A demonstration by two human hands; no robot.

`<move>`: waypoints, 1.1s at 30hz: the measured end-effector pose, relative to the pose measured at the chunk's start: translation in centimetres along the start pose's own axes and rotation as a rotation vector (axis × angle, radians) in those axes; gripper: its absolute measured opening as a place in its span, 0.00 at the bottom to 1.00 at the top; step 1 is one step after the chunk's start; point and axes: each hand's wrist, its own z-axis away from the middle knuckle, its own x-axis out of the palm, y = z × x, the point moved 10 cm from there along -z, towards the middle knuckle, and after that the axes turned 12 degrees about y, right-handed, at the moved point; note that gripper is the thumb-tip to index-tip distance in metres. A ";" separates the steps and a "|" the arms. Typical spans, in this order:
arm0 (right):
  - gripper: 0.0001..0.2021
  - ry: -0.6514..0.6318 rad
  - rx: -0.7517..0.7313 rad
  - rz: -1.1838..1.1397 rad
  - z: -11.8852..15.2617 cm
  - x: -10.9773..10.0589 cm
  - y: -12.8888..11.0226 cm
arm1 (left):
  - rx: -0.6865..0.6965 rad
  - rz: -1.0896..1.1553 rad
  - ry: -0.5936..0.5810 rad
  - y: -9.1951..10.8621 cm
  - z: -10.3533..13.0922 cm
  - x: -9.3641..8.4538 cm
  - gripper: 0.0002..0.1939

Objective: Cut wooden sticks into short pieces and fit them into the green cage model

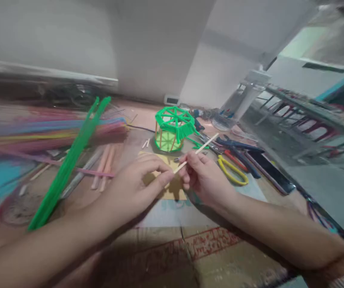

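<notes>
My left hand and my right hand meet over a small tan card on the table. Both pinch a thin pale wooden stick that slants up to the right; my left fingers grip its lower end, my right fingers hold it just above. Behind the hands stands a small round model made of green pipe cleaners on wooden posts.
Long green pipe cleaners lie diagonally at the left over a blurred pile of coloured ones. Loose sticks lie nearby. Yellow-handled pliers, other tools and a dark phone lie at the right, a clear bottle behind.
</notes>
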 end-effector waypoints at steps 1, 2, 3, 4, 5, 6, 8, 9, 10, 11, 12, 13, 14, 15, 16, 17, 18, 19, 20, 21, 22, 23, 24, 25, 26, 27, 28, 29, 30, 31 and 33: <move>0.17 -0.017 -0.027 0.013 0.1 0.2 -0.4 | -0.047 0.020 -0.018 -0.5 0.0 0.2 0.12; 0.16 -0.034 -0.053 0.026 0.2 0.5 -0.7 | -0.084 0.039 -0.037 -0.8 -0.1 0.4 0.13; 0.15 -0.051 -0.078 0.038 0.3 0.7 -1.0 | -0.109 0.058 -0.057 -1.0 -0.1 0.6 0.14; 0.14 -0.068 -0.104 0.051 0.4 0.8 -1.3 | -0.125 0.077 -0.077 -1.1 -0.1 0.8 0.14; 0.13 -0.085 -0.136 0.068 0.5 1.0 -1.6 | -0.134 0.104 -0.100 -1.2 0.0 1.0 0.15; 0.12 -0.103 -0.162 0.082 0.7 1.2 -1.9 | -0.127 0.124 -0.124 -1.1 0.1 1.2 0.16; 0.12 -0.128 -0.187 0.098 0.9 1.4 -2.1 | -0.076 0.139 -0.163 -0.5 0.2 1.5 0.16; 0.12 -0.132 -0.185 0.100 0.9 1.4 -2.1 | -0.051 0.133 -0.175 -0.3 0.3 1.6 0.16; 0.12 -0.130 -0.178 0.098 0.9 1.3 -2.1 | -0.039 0.122 -0.171 -0.2 0.4 1.5 0.16; 0.12 -0.124 -0.171 0.094 0.8 1.2 -2.1 | -0.039 0.109 -0.154 -0.3 0.4 1.3 0.16; 0.12 -0.113 -0.164 0.089 0.8 1.1 -2.0 | -0.050 0.096 -0.133 -0.5 0.4 1.1 0.16; 0.13 -0.100 -0.156 0.085 0.7 1.0 -2.0 | -0.067 0.080 -0.112 -0.7 0.4 1.0 0.16; 0.13 -0.085 -0.150 0.081 0.6 0.9 -2.0 | -0.084 0.063 -0.099 -1.0 0.4 0.9 0.16; 0.13 -0.071 -0.147 0.080 0.5 0.7 -2.0 | -0.096 0.047 -0.094 -1.3 0.4 0.9 0.15; 0.14 -0.059 -0.145 0.084 0.5 0.6 -2.1 | -0.102 0.031 -0.091 -1.6 0.3 0.9 0.14; 0.14 -0.050 -0.148 0.093 0.4 0.5 -2.1 | -0.099 0.011 -0.090 -1.9 0.3 0.9 0.13; 0.14 -0.042 -0.156 0.107 0.2 0.4 -2.1 | -0.083 -0.022 -0.083 -2.1 0.2 0.8 0.12; 0.14 -0.037 -0.171 0.129 0.1 0.2 -2.2 | -0.055 -0.078 -0.079 -2.3 0.0 0.8 0.10; 0.14 -0.034 -0.191 0.171 -0.1 0.1 -2.3 | -0.017 -0.157 -0.079 -2.5 0.0 0.8 0.09; 0.14 -0.039 -0.218 0.239 -0.3 0.0 -2.5 | 0.025 -0.252 -0.081 -2.7 -0.1 0.8 0.09; 0.13 -0.044 -0.261 0.342 -0.5 0.0 -2.6 | 0.065 -0.350 -0.092 -3.0 -0.1 0.8 0.08; 0.11 -0.056 -0.322 0.479 -0.7 0.1 -2.8 | 0.095 -0.436 -0.102 -3.4 -0.1 0.9 0.08; 0.09 -0.077 -0.396 0.643 -0.8 0.3 -2.9 | 0.109 -0.501 -0.113 -3.9 -0.1 0.9 0.08; 0.07 -0.105 -0.474 0.810 -0.8 0.8 -3.0 | 0.107 -0.539 -0.123 -4.4 -0.1 0.9 0.08; 0.06 -0.139 -0.546 0.962 -0.7 1.3 -2.8 | 0.094 -0.556 -0.132 -4.8 0.0 0.9 0.07; 0.07 -0.183 -0.603 1.085 -0.6 1.9 -2.5 | 0.079 -0.561 -0.146 -5.3 0.1 0.9 0.07; 0.08 -0.237 -0.643 1.177 -0.5 2.5 -2.1 | 0.066 -0.557 -0.157 -5.6 0.1 1.0 0.07; 0.09 -0.300 -0.667 1.243 -0.3 3.1 -1.5 | 0.061 -0.548 -0.164 -5.8 0.1 1.0 0.07; 0.09 -0.360 -0.685 1.296 -0.2 3.6 -1.0 | 0.062 -0.538 -0.169 -6.0 0.2 1.1 0.07; 0.09 -0.409 -0.702 1.350 0.0 4.0 -0.6 | 0.065 -0.532 -0.172 -6.0 0.1 1.1 0.07; 0.08 -0.431 -0.736 1.457 0.0 4.3 -0.2 | 0.067 -0.533 -0.174 -6.3 0.1 1.2 0.07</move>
